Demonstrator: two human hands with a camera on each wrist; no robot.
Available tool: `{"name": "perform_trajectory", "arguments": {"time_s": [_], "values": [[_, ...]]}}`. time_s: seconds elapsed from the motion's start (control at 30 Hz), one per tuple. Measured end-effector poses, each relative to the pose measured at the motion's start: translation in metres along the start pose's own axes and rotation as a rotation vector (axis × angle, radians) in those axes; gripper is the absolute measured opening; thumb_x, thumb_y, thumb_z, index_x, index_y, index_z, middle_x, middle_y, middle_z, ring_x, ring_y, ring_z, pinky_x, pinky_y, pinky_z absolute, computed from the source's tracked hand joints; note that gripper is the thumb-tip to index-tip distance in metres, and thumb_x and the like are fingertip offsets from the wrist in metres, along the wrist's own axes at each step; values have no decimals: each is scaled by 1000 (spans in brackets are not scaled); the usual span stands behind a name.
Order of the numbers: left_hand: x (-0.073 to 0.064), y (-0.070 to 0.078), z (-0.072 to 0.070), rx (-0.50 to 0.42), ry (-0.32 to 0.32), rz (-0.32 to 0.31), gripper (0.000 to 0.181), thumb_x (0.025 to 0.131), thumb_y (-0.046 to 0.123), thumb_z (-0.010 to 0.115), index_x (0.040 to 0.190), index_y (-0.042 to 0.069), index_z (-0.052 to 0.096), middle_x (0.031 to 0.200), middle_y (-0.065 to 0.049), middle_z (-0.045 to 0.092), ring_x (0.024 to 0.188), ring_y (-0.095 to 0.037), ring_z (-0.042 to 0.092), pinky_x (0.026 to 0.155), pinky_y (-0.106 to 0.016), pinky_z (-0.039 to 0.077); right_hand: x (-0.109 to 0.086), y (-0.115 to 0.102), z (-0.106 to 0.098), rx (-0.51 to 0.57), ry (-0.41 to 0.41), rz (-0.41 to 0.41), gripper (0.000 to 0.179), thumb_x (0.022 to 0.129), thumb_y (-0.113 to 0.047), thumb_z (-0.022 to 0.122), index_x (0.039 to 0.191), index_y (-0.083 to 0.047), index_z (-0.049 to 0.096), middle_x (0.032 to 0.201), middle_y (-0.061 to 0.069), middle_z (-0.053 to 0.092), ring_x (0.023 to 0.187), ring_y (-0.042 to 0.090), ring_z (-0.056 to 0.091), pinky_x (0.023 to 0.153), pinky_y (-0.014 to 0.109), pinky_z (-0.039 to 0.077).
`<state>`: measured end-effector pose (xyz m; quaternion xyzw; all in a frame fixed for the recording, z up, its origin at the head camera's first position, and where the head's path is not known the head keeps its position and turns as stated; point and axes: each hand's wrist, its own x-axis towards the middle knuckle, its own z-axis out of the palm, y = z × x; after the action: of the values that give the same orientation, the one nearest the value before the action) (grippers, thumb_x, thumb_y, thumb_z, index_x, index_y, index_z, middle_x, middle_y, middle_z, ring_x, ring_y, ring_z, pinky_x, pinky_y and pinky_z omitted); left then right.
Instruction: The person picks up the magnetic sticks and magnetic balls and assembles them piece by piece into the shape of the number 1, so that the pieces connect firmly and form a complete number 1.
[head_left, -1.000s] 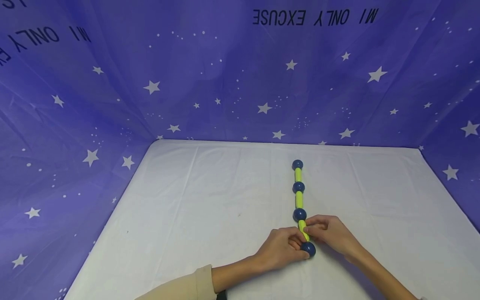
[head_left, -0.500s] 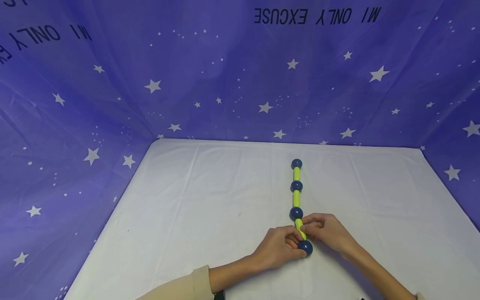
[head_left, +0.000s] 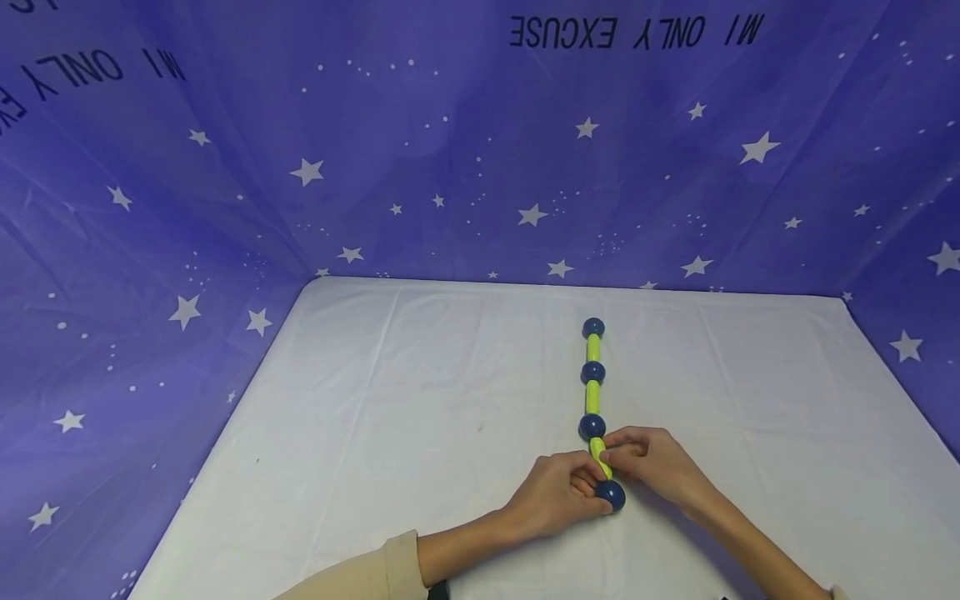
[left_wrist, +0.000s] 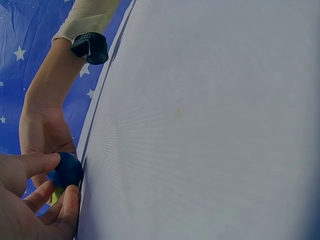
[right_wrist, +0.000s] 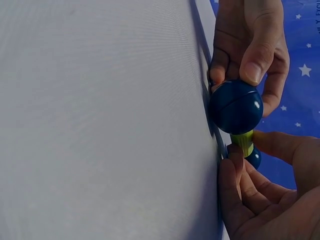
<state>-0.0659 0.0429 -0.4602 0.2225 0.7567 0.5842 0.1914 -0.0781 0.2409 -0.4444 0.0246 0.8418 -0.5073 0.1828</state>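
Note:
A chain of several dark blue balls joined by three yellow-green rods lies on the white-covered table, running away from me in the head view. My left hand (head_left: 551,498) grips the nearest blue ball (head_left: 613,497) between thumb and fingers. Just beyond it, my right hand (head_left: 660,468) pinches the nearest rod (head_left: 599,456), which slants slightly against the straighter line of the middle rod (head_left: 592,397) and far rod (head_left: 593,347). In the right wrist view the gripped ball (right_wrist: 236,106) sits against the end of the pinched rod (right_wrist: 243,143).
The white cloth (head_left: 420,400) covers the table. Purple star-printed fabric (head_left: 480,167) stands along its back and both sides. A dark band (left_wrist: 91,48) is around the right wrist, below a beige cuff (left_wrist: 80,22).
Both hands and the chain have shifted slightly to the left since the first frame. In the last half second the hands and the chain have stayed nearly still, with the same grips.

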Motion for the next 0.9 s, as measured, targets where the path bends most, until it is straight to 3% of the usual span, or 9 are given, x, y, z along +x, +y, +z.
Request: {"name": "perform_trajectory", "arguments": {"time_s": [0.53, 0.9], "values": [[2, -1, -1, 34, -26, 23, 22, 80, 2, 83, 97, 3, 69, 76, 10, 65, 67, 3, 60, 63, -16, 52, -3, 0, 3, -27, 33, 0, 32, 89, -17, 73, 112, 4, 67, 79, 5, 72, 73, 20, 65, 62, 29, 52], [3, 1, -3, 106, -38, 47, 22, 80, 4, 83, 98, 4, 70, 78, 10, 64, 68, 4, 58, 64, -14, 51, -4, -1, 3, -21, 36, -1, 31, 90, -19, 72, 113, 3, 68, 81, 5, 72, 75, 20, 66, 63, 29, 52]]}}
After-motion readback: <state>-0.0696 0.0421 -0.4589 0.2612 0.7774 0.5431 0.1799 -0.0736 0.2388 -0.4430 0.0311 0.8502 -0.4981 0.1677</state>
